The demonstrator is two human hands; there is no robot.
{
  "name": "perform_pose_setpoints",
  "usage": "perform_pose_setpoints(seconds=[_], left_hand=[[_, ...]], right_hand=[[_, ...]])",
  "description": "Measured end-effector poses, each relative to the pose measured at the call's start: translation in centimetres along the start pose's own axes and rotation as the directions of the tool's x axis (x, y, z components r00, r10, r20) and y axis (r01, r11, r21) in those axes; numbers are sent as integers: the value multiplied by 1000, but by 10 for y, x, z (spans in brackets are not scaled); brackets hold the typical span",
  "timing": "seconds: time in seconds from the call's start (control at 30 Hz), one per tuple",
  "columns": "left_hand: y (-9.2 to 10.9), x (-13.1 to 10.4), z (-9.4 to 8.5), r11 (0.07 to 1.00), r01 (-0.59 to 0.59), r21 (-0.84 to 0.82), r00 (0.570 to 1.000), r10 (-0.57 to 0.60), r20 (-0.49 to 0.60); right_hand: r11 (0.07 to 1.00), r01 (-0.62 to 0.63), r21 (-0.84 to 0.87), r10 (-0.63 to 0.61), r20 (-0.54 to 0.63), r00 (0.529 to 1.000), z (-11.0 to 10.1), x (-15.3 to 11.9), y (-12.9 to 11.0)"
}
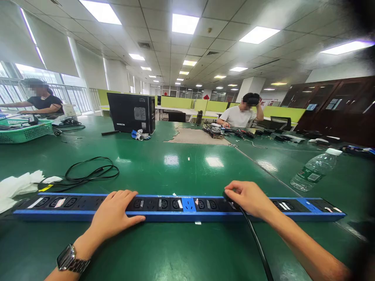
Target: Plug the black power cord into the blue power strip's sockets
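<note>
A long blue-and-black power strip [171, 215] with many sockets lies across the green table. My left hand [113, 212] grips it left of its middle, fingers reaching over the far edge and thumb along the near edge. A watch [70, 258] is on that wrist. My right hand [247, 197] pinches a black plug [227, 195] at the sockets right of the middle. Whether the plug's pins are inside a socket is hidden by the hand. From it a black power cord [258, 244] runs down towards the near edge of the view.
A coiled black cable [93, 173] and white tissue [22, 187] lie at left. A plastic bottle [316, 171] lies tilted at right. Farther back are a computer case [129, 113], gloves [140, 135], a green basket [26, 132] and two seated people.
</note>
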State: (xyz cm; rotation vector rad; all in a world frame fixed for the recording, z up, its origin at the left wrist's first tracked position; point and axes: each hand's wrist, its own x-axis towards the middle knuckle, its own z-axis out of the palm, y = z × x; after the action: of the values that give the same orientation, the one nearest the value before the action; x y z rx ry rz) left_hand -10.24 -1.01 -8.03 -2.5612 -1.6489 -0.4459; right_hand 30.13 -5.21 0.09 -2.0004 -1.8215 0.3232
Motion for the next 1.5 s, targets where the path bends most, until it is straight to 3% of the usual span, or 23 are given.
perform_pose_setpoints(seconds=[0.07, 0.1, 0.2, 0.3, 0.4, 0.53, 0.67, 0.77, 0.83, 0.93, 1.07, 1.3, 1.4, 1.5], left_hand=[[1, 0, -1, 1000, -3, 1, 1000, 3, 18], [1, 0, -1, 1000, -2, 3, 1000, 2, 22], [2, 0, -1, 1000, -3, 6, 1000, 3, 6], [1, 0, 1, 1000, -17, -1, 1000, 17, -7], [-1, -1, 3, 1000, -23, -4, 1000, 23, -8], [0, 0, 3, 1000, -14, -15, 1000, 14, -9], [1, 0, 1, 1000, -21, -15, 1000, 21, 6], [1, 0, 2, 1000, -28, -5, 1000, 28, -10], [0, -1, 3, 1000, -30, 0, 999, 30, -23], [-1, -1, 4, 1000, -32, -1, 999, 31, -22], [-2, 0, 4, 1000, -29, -6, 999, 29, -23], [-1, -1, 2, 1000, -21, 12, 1000, 21, -9], [-2, -1, 3, 1000, -23, 14, 1000, 23, -16], [-4, -1, 4, 1000, -26, 11, 999, 27, -29]], right_hand=[[994, 5, 106, 0, -47, 999, 3, -1, -30], [987, 37, 159, -35, -15, 999, 11, -1, -49], [957, 172, 231, -209, 142, 968, 52, 0, -111], [959, 163, 232, -205, 172, 964, 94, 7, -155], [971, 143, 190, -178, 179, 968, 112, 16, -173], [994, 108, 34, -113, 215, 970, 114, 18, -185], [994, 112, -7, -107, 219, 970, 110, 10, -197], [982, 164, 94, -173, 96, 980, 90, 4, -189], [965, 199, 173, -205, 20, 978, 70, 3, -170], [978, 182, 105, -191, 82, 978, 51, 6, -128], [993, 114, 17, -115, 157, 981, 55, 10, -88], [986, 149, -76, -138, 134, 981, 70, 5, -92], [990, 138, 8, -138, 75, 988, 54, 0, -88], [986, 98, 137, -91, -61, 994, 24, -4, -68]])
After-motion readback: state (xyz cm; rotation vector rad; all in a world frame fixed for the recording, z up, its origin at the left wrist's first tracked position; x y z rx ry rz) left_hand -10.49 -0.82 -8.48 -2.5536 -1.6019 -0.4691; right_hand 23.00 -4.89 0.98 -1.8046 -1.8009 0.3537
